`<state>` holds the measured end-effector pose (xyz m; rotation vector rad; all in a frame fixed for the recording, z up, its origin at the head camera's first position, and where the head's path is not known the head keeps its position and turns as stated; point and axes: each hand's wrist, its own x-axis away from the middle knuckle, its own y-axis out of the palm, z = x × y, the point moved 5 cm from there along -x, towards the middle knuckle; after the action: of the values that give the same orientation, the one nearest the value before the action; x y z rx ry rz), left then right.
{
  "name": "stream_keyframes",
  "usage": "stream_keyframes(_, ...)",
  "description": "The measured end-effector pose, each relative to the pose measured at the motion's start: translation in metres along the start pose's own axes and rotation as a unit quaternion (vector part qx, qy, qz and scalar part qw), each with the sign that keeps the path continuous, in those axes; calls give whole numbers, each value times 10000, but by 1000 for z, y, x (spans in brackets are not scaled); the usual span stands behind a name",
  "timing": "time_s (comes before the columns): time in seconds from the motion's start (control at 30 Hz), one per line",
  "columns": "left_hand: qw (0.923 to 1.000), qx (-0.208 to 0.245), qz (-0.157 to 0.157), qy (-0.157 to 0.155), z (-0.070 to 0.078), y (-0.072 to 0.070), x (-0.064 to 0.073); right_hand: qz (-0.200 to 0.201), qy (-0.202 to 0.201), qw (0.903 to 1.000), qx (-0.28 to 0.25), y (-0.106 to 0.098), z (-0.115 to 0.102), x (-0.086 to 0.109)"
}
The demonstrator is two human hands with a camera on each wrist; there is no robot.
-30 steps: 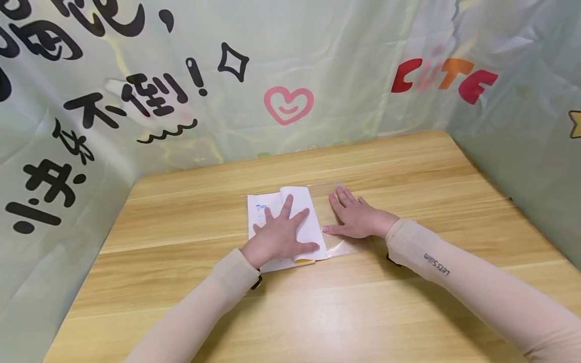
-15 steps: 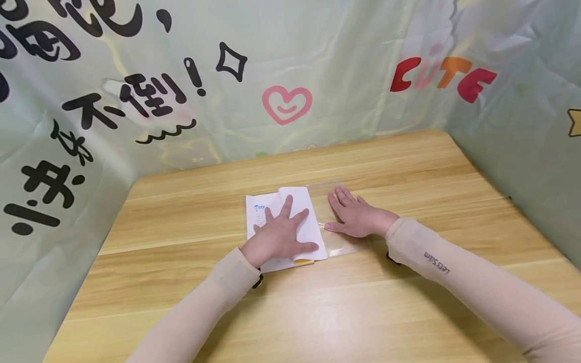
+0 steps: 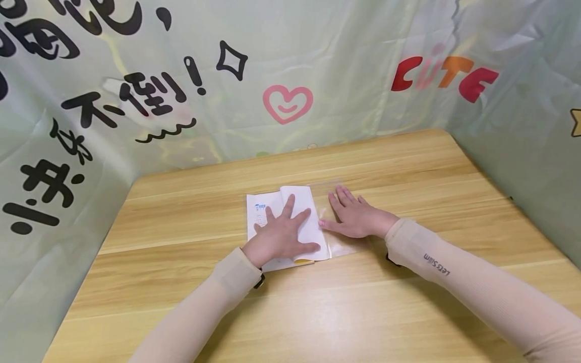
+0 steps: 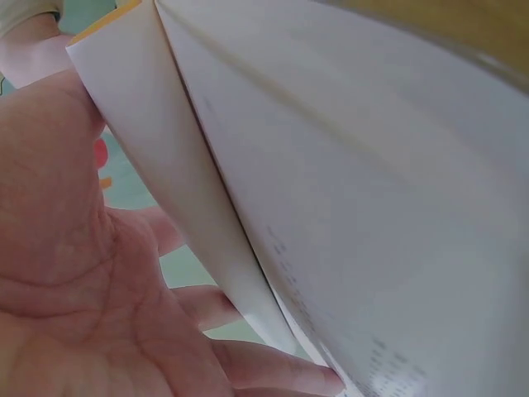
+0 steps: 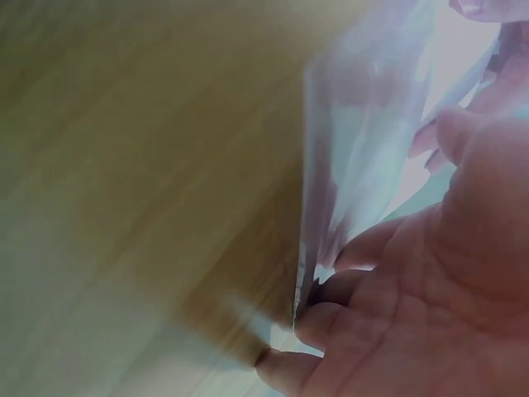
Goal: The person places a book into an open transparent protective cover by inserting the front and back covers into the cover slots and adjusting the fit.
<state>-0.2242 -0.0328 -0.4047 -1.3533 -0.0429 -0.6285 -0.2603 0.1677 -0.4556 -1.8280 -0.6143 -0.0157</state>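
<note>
A booklet with white pages (image 3: 317,237) lies open near the middle of the wooden table, with small blue print at its upper left. My left hand (image 3: 282,236) rests on it, fingers spread. A turned page or flap curves up beside that palm in the left wrist view, showing a yellow-orange inner edge (image 4: 103,23). From the booklet's right side a clear plastic sheet (image 3: 341,247), seemingly a book cover, extends over the table. On this sheet lies my right hand (image 3: 358,218), its fingers straight and its thumb touching or nearly touching the page edge. Neither hand grips anything.
The wooden table (image 3: 181,217) reaches back to a pale green printed cloth (image 3: 345,75), which hangs behind it and along both sides. Beige sleeves (image 3: 458,272) cover both forearms.
My right thumb has slid left and slightly up across the plastic to the booklet's edge. The left hand and the booklet have barely moved.
</note>
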Motion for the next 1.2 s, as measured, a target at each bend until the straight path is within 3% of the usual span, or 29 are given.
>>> stream_keyframes(0.23,10000,-9,-32,-65,0,0,0,-28,-38,10000,49,-1,-2,2)
stream_keyframes(0.5,9998,-28,-99,-171,-1,0,-1,-218,-102,9997,2,-22,-29,24)
stream_keyframes(0.73,9999,-36,-100,-122,2,1,-1,-145,-185,9995,-230,-16,-21,22)
stream_keyframes(0.97,9999,75,37,-75,5,0,-1,-42,-159,9998,-105,-12,-16,18)
stream_keyframes(1.2,9998,189,-21,-54,7,0,-4,55,-105,9999,17,-4,-9,12)
